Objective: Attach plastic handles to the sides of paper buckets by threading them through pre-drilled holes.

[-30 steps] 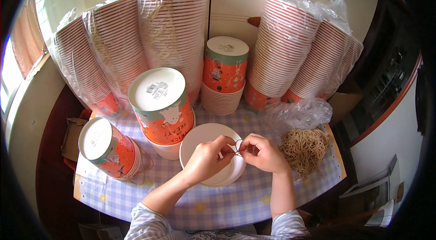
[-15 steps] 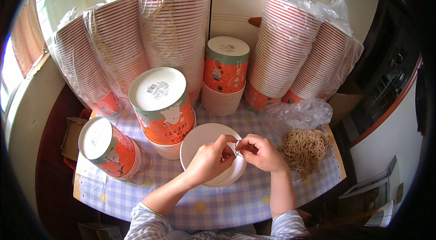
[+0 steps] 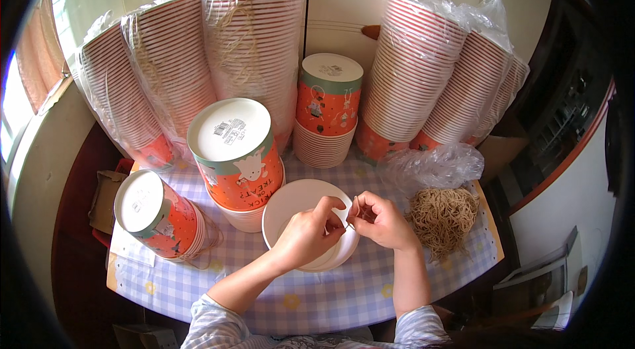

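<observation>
In front of me stands a round white paper bucket (image 3: 290, 207), its pale inside facing up. Both of my hands are at the right part of its rim. My left hand (image 3: 307, 235) is closed in a pinch over the bucket, thumb and forefinger toward the rim. My right hand (image 3: 383, 222) pinches as well, just right of the rim. A short piece of thin brown cord (image 3: 350, 218) shows between the fingertips; fingers hide much of it. To the right of my right hand lies a heap of tan cords (image 3: 444, 222).
Upside-down orange bucket stacks stand at the left (image 3: 173, 220), left of centre (image 3: 246, 180) and behind (image 3: 329, 108). Tall bagged stacks (image 3: 254, 51) line the back, with others (image 3: 417, 65) at right. Crumpled clear plastic (image 3: 436, 165) lies by the cords. A checked cloth (image 3: 264, 303) covers the table.
My right fingers have shifted slightly and the cord loop between my fingertips looks smaller and tighter. The bucket and the stacks stay where they were.
</observation>
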{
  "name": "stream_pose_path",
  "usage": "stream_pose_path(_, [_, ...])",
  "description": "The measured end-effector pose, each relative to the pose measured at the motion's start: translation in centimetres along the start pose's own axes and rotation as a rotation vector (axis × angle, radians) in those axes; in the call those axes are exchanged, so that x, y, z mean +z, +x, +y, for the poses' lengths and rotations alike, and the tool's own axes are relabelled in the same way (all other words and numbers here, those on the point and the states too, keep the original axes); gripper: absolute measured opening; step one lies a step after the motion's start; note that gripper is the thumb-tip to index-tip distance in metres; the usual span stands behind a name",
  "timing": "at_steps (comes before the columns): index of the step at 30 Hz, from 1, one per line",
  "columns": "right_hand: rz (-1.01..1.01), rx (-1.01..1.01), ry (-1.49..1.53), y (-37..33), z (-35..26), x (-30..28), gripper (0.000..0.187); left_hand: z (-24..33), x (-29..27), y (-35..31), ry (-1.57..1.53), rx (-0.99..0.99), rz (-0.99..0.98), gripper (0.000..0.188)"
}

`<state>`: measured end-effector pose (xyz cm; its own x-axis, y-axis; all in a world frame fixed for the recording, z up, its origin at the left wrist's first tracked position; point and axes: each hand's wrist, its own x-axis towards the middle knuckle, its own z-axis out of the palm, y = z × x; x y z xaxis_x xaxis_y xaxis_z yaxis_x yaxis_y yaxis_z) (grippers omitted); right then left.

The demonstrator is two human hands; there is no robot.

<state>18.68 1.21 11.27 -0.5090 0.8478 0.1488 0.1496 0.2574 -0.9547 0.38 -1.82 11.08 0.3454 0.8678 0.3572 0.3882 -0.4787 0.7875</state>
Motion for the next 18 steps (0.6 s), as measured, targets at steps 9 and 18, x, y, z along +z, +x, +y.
stream_pose_path(9, [0.01, 0.012, 0.076, 0.18, -0.12, -0.06, 0.012, -0.36, 0.33, -0.09, 0.117, -0.003, -0.09, 0.039])
stream_pose_path(18, [-0.089, 0.022, 0.101, 0.09, 0.11, -0.62, 0.019, -0.3, 0.08, 0.08, 0.069, -0.029, -0.085, 0.039])
